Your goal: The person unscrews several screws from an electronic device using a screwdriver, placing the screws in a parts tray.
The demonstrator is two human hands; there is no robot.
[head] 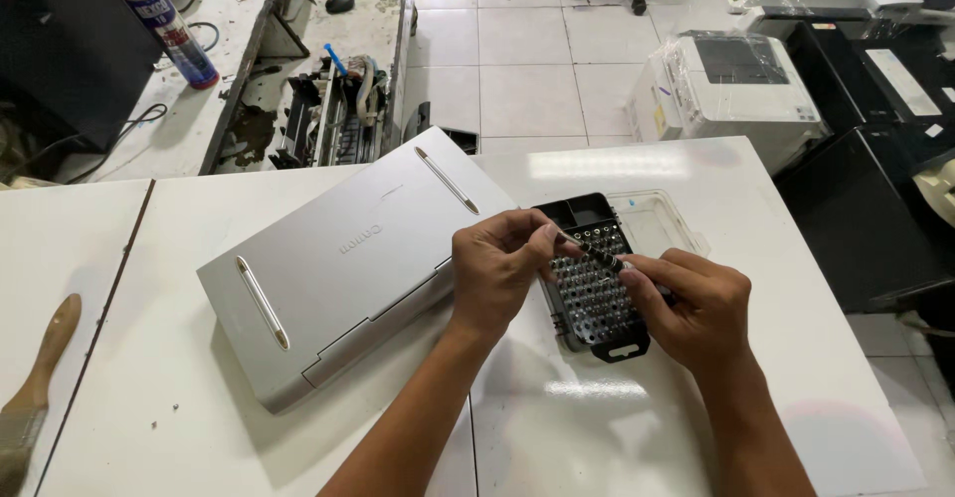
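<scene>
Right now we pinch a slim black screwdriver (595, 251) between both hands at the frame's centre: our left hand (497, 268) grips its tip end, our right hand (696, 308) clamps the handle, above the black plastic bit tray (589, 303). Left of it lies a flat silver-grey printer (338, 268) on the white table (617, 427).

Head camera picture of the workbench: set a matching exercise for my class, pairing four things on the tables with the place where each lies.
Things:
1. silver device
2. bit case
3. spray can
4. brush

Places:
A. far table, upper left
B. left edge of the picture, on the near left table
C. under both hands, right of the silver device
D. middle of the white table, lying flat at an angle

Pairs: 1-D, 2-C, 3-A, 4-B
</scene>
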